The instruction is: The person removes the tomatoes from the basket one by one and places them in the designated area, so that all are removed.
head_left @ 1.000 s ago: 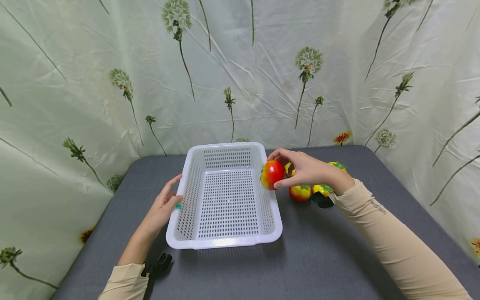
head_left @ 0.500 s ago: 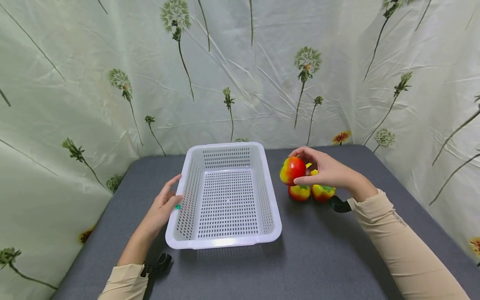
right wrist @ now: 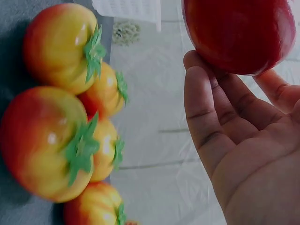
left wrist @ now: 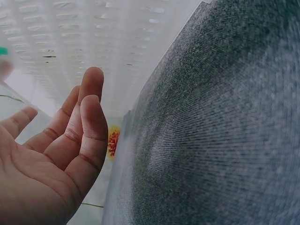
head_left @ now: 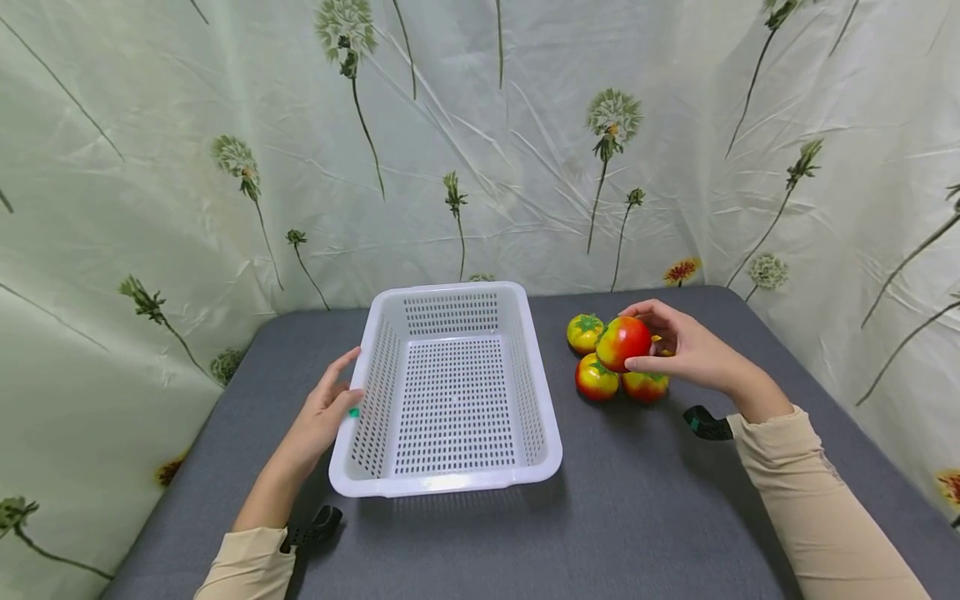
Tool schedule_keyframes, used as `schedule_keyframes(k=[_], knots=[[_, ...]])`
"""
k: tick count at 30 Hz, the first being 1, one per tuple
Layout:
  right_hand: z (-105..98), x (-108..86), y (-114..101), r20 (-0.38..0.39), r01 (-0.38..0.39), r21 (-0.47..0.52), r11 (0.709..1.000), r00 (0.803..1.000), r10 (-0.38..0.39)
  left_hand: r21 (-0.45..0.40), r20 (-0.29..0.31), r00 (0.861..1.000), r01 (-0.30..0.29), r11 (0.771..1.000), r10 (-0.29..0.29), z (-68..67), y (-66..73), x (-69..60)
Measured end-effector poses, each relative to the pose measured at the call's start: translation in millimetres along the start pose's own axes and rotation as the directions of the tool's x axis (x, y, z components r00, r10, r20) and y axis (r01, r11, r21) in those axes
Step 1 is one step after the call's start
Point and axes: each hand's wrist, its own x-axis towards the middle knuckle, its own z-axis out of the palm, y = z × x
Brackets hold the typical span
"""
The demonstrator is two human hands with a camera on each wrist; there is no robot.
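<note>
My right hand (head_left: pixel 693 354) pinches a glossy red and yellow tomato (head_left: pixel 624 343) between thumb and fingers, raised just above other tomatoes. In the right wrist view, the held tomato (right wrist: pixel 241 33) shows its deep red side at the top. Beneath and beside it lie more tomatoes, among them one at the front left (head_left: pixel 597 378) and one behind it (head_left: pixel 585 333). My left hand (head_left: pixel 318 421) rests at the left rim of a white perforated plastic basket (head_left: pixel 446 483). In the left wrist view its fingers (left wrist: pixel 91 112) are loosely bent alongside the basket wall, not wrapped around it.
A dark grey cloth (head_left: pixel 480 550) covers the table. Pale fabric with dandelion prints (head_left: pixel 525 167) hangs behind and at both sides. Several tomatoes with green leafy tops (right wrist: pixel 82 145) cluster to the right of the basket. A small green mark (head_left: pixel 354 412) is on the basket's left rim.
My right hand has moved right with the tomato, from the basket's right rim to above the other tomatoes, uncovering those at the left. The left hand and basket stay put.
</note>
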Motion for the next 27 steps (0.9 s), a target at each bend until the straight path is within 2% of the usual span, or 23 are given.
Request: schedule_keyframes(k=[13,21,27], knots=[[-9.5,-44.4,36.2,-0.126,-0.046,0.041,0.998,0.991,0.051,0.0,0.004,1.0,-0.007,1.0,0.007,-1.0,-0.9,0.8],[-10.0,-60.7,55.8,-0.173,-0.103,0.043,0.994,0.979,0.109,-0.008,0.005,1.0,-0.005,1.0,0.005,-1.3,-1.3,1.0],[-8.3,-70.0,67.9,-0.198,-0.117,0.03,0.993,0.973,0.121,-0.012,0.001,1.0,-0.005,1.0,0.005,-0.5,-0.1,1.1]])
